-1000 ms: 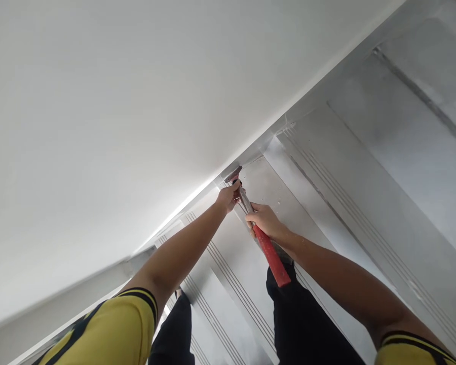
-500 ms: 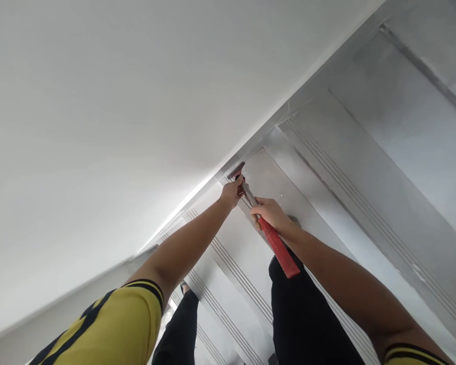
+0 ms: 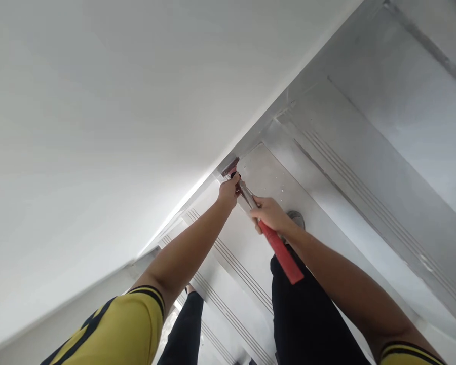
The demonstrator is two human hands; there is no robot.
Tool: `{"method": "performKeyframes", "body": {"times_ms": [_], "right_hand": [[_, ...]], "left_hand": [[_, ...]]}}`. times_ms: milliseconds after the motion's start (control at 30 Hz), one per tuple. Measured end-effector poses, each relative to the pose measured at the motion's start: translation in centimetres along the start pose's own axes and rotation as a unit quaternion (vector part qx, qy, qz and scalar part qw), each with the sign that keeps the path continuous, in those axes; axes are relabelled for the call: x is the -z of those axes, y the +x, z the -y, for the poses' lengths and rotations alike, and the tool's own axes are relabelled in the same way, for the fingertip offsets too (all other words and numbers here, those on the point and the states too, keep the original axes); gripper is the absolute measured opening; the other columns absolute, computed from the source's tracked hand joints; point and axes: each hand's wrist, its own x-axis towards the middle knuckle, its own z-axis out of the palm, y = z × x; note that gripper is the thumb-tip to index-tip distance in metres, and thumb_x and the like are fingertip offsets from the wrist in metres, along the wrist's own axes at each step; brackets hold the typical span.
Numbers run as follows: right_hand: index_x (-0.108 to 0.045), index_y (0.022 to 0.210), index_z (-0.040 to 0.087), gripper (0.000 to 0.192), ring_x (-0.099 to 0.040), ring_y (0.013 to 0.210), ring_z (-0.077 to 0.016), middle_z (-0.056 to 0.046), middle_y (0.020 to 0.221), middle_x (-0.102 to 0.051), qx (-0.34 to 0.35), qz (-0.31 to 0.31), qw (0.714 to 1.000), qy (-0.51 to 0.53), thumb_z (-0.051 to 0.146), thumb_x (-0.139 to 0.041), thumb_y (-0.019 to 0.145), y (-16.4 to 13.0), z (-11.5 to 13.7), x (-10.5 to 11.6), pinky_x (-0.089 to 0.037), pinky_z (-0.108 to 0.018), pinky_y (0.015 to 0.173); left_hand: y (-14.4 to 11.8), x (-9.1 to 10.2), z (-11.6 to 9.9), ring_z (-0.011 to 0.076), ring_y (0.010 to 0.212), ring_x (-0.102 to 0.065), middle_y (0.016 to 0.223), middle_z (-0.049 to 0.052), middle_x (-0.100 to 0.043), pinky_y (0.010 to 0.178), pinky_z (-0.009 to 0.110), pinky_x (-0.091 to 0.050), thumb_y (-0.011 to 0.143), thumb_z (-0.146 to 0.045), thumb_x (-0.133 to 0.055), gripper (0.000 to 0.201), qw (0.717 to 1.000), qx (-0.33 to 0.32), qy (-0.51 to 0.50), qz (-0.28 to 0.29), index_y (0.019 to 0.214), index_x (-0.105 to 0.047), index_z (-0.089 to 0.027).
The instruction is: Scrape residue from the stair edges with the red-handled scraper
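A long-handled scraper [image 3: 246, 194] with a metal shaft and a red grip runs slantwise between both hands. Its reddish head [image 3: 230, 168] lies at the strip where the stair meets the white wall. Close behind that head, my left hand [image 3: 228, 191] is closed round the tool. My right hand [image 3: 269, 212] wraps the shaft just above the red grip [image 3: 281, 252], which sticks out toward my leg. Small pale specks lie on the step [image 3: 268, 175] beside the head. Part of the shaft and the left fingers are hidden.
The smooth white wall [image 3: 110, 126] rises on the left. Grey stairs [image 3: 349, 167] with grooved edges fill the right and run down below me. One shoe [image 3: 296, 219] rests on the step beside my right wrist; my other leg [image 3: 184, 329] is lower down.
The scraper head has shifted slightly up and left along the wall edge, with my left hand moving along. The red grip's end has swung slightly down and right. More of the shoe shows.
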Motion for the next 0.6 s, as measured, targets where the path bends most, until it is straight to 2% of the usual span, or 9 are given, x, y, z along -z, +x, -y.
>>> {"method": "performKeyframes", "body": {"times_ms": [100, 267, 400, 600], "right_hand": [[-0.049, 0.087, 0.018, 0.025, -0.051, 0.031, -0.0108, 0.007, 0.047, -0.049, 0.009, 0.009, 1.000, -0.004, 0.014, -0.048, 0.062, 0.1, -0.5, -0.4, -0.033, -0.017, 0.031], [-0.048, 0.079, 0.018, 0.019, -0.050, 0.030, -0.0111, 0.007, 0.044, -0.045, 0.008, -0.009, 1.000, -0.009, 0.014, -0.048, 0.061, 0.1, -0.6, -0.4, -0.031, -0.017, 0.029], [-0.050, 0.083, 0.018, 0.021, -0.051, 0.031, -0.0114, 0.007, 0.048, -0.049, 0.019, -0.001, 1.000, -0.012, 0.015, -0.048, 0.062, -0.4, -0.2, -0.4, -0.033, -0.018, 0.030], [-0.054, 0.097, 0.018, 0.035, -0.049, 0.031, -0.0092, 0.008, 0.047, -0.047, 0.022, -0.023, 0.999, -0.032, 0.015, -0.047, 0.064, -0.7, -0.7, 0.7, -0.035, -0.017, 0.032]], "left_hand": [[-0.2, 0.5, -0.1, 0.0125, 0.058, -0.057, 0.061, 0.002, -0.059, 0.052, 0.024, -0.041, 0.068, -0.037, -0.070, 0.025, 1.000, -0.005, 0.007, 0.021, 0.071, -0.059, -0.015], [0.0, 0.5, -0.2, 0.0112, 0.054, -0.054, 0.057, 0.001, -0.057, 0.052, 0.024, -0.040, 0.066, -0.037, -0.071, 0.026, 1.000, -0.001, 0.013, 0.015, 0.068, -0.057, -0.016], [-0.2, 0.4, -0.5, 0.0120, 0.058, -0.056, 0.063, 0.003, -0.061, 0.054, 0.024, -0.041, 0.068, -0.038, -0.070, 0.026, 0.998, -0.009, 0.027, 0.048, 0.071, -0.059, -0.015], [-0.2, -0.3, -0.2, 0.0115, 0.058, -0.055, 0.062, 0.003, -0.060, 0.057, 0.024, -0.041, 0.067, -0.043, -0.070, 0.030, 0.998, -0.014, 0.039, 0.052, 0.069, -0.059, -0.015]]}}
